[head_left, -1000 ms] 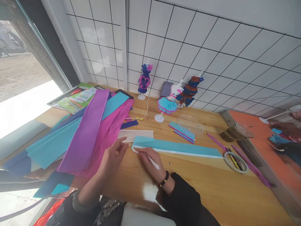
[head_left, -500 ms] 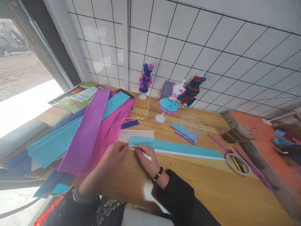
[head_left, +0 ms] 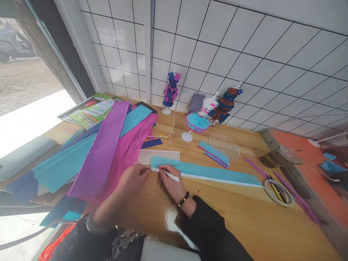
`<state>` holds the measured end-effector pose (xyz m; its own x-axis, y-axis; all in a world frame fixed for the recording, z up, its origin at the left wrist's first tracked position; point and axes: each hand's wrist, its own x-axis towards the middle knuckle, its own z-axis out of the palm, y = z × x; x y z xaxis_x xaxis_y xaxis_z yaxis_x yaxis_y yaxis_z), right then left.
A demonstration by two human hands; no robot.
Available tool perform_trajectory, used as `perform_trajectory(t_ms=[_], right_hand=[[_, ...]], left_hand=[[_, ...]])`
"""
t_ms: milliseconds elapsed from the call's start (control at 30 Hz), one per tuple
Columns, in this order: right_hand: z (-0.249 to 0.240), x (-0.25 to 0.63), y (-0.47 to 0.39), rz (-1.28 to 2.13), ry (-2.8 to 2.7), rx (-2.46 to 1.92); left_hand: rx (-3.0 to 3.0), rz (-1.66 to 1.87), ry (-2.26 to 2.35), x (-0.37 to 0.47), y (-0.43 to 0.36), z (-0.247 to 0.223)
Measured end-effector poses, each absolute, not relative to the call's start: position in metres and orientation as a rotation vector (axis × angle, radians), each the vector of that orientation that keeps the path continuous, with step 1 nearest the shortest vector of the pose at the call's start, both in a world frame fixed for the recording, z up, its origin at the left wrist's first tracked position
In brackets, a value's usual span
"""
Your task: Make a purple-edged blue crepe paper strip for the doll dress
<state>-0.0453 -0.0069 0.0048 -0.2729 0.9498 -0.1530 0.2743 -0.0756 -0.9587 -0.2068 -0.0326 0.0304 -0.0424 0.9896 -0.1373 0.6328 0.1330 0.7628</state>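
Note:
A long turquoise strip of crepe-like paper [head_left: 217,172] lies across the table, with white tape [head_left: 198,176] along its near edge. My left hand [head_left: 135,177] is closed, thumb and fingertips pinched together at the left end of the tape. Just right of it, my right hand [head_left: 170,181] is closed on a loose white tape piece [head_left: 173,176], which sticks out over the fingers. Both hands rest low at the strip's near edge, slightly apart. My fingertips partly hide the strip's left corner.
Coloured paper sheets [head_left: 100,152] pile up at the left. A tape roll [head_left: 278,193] lies at the strip's right end. Farther back are folded turquoise pieces [head_left: 214,154], a clear plastic disc [head_left: 224,146], a dressed doll [head_left: 199,112] and a dark cup [head_left: 280,156].
My right hand has shifted slightly right, away from my left hand, still with the white tape piece. The curled left end of the turquoise strip now lies flatter.

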Motion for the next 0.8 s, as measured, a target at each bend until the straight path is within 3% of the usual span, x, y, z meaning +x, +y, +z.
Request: perform_trajectory(t_ms=[400, 800], right_hand=[[0.009, -0.044, -0.003, 0.962, -1.885, -1.312], [0.026, -0.047, -0.004, 0.952, -2.134, -1.222]], left_hand=[[1.659, 0.665, 1.818, -0.198, -0.035, 0.037], [1.581, 0.677, 1.779, -0.195, -0.034, 0.028]])
